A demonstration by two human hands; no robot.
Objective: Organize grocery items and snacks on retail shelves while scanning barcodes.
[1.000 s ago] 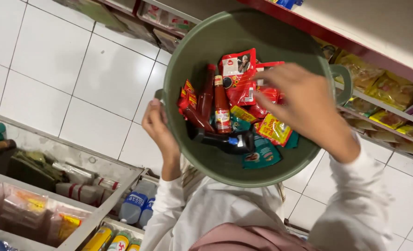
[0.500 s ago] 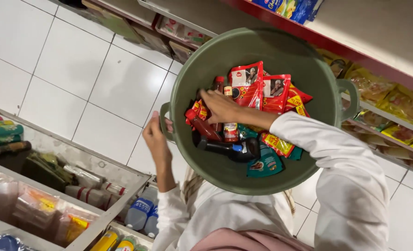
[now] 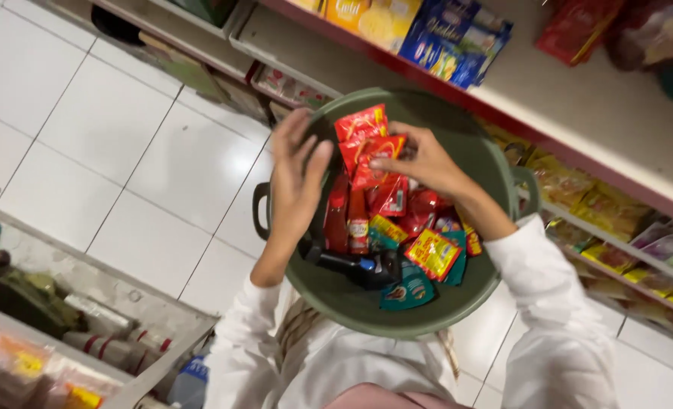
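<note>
White tiled shop floor (image 3: 124, 151), shelves either side. Green basin (image 3: 495, 159) at waist. Right hand (image 3: 420, 159) pinches red sachets (image 3: 367, 144) over far rim; left hand (image 3: 295, 178) open, fingers spread, just beside them.

The left hand (image 3: 295, 178) is blurred, and part of the basin (image 3: 336, 299) rim is hidden behind it. The sachets (image 3: 397, 227) under the right hand (image 3: 423, 160) are partly covered. The shelf goods (image 3: 18, 363) are smeared and cut off by the frame edge.

white tiled floor (image 3: 147, 167), stocked shop shelves (image 3: 609, 220)
</note>
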